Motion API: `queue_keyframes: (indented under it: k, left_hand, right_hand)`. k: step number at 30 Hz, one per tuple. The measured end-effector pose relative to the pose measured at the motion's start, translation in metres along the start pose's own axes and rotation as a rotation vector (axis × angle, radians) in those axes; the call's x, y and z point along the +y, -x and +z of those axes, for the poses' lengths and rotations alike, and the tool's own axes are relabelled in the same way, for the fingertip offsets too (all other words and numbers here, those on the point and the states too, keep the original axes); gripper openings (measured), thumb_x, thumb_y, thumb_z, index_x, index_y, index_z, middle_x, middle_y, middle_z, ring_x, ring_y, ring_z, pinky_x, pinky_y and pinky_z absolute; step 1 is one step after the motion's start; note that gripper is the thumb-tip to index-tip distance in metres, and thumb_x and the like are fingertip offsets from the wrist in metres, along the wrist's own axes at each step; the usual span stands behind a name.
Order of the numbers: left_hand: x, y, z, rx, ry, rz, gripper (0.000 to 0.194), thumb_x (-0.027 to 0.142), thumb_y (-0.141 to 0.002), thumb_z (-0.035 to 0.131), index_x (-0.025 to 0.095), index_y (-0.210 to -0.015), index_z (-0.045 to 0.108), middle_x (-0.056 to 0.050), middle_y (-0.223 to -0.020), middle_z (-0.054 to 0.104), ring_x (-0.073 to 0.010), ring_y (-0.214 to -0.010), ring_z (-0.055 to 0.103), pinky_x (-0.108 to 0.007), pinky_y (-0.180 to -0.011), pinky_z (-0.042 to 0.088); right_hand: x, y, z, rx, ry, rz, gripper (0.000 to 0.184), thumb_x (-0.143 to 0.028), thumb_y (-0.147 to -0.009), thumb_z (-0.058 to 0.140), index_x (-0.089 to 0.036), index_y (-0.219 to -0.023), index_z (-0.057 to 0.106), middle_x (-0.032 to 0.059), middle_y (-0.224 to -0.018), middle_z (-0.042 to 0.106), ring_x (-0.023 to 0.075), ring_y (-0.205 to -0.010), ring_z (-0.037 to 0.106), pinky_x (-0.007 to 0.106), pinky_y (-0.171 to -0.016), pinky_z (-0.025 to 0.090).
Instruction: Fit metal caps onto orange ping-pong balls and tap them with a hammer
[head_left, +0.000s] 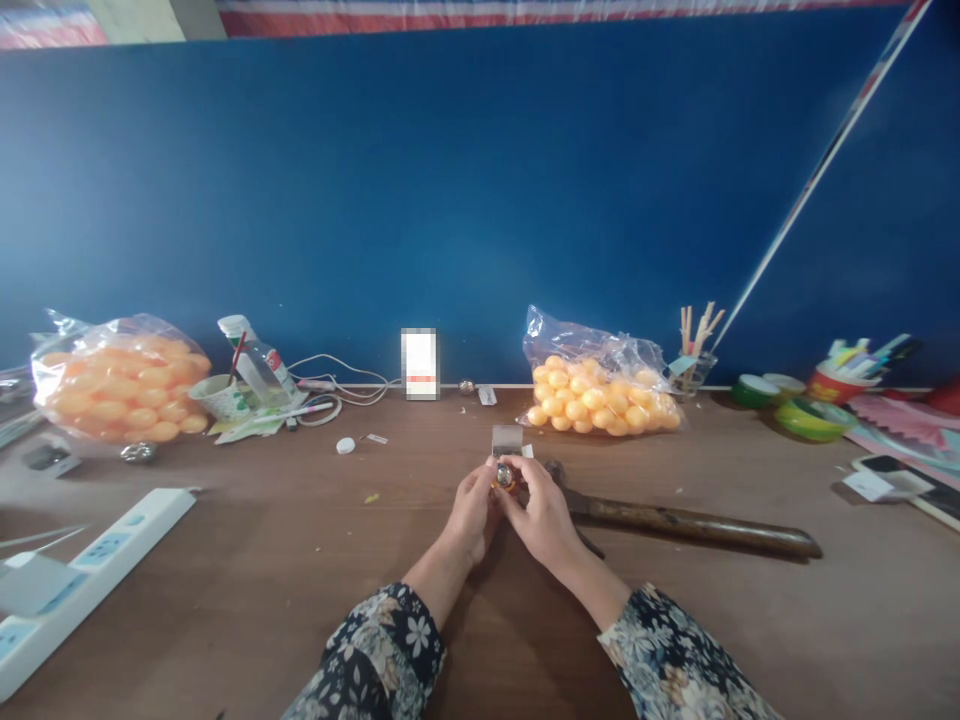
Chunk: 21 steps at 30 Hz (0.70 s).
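Here's the head view, and both hands are right in the middle of it, brought together low over the brown wooden bench [300, 600]. Left hand [472, 510] on one side, right hand [544, 508] on the other, fingertips closed around a small round orange-and-silver piece [504, 478], shiny side up! That's a two-handed pinch, and a tidy one; whether the lower fingers also support it from below, I can't tell.

For good control here, I'd want even pressure from both sides, the thumbs opposed, one hand steadying while the other makes any small adjustment. Rounded and glossy, it could well slip if squeezed off-centre, so keeping it low over the bench makes sense.

Now look just beyond the fingertips: a small clear, boxy plastic piece [508, 437], close enough to be nudged. And tight by the right hand, a heavy-looking hammer with a dark head and long brown wooden handle [697, 526], angling away to the right. That wrist has little spare room; better to keep the elbow quiet and let the fingers do the fine work.
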<state>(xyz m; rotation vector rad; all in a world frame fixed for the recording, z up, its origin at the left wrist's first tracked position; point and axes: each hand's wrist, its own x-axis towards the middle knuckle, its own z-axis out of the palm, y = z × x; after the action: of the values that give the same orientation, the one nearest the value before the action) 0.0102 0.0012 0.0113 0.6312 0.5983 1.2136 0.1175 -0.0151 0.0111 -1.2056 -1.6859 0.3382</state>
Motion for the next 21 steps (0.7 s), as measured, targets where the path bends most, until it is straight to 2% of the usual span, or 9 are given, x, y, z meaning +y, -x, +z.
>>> queue_keyframes:
  k: [8,21]
  left_hand:
    - [0.0009,0.001,0.0001,0.024,0.007,-0.013,0.024,0.035,-0.078,0.067,0.011,-0.081,0.065,-0.006,-0.074,0.069,-0.0152,-0.068,0.065,-0.026,-0.07,0.051]
    - [0.0003,0.0012,0.0017,0.059,0.016,-0.008,0.022,0.032,-0.075,0.068,0.011,-0.079,0.065,-0.006,-0.074,0.069,-0.0167,-0.07,0.066,-0.028,-0.073,0.051]
  right_hand:
    - [-0.0004,0.0001,-0.0003,-0.01,0.0,-0.002,0.03,-0.02,-0.08,0.059,-0.022,-0.11,0.055,0.0094,-0.107,0.064,0.0248,-0.099,0.061,0.041,-0.086,0.052]
    - [-0.0017,0.0004,-0.0006,-0.027,0.018,-0.013,0.031,-0.019,-0.081,0.059,-0.022,-0.111,0.056,0.0088,-0.106,0.064,0.0243,-0.099,0.06,0.039,-0.087,0.05]
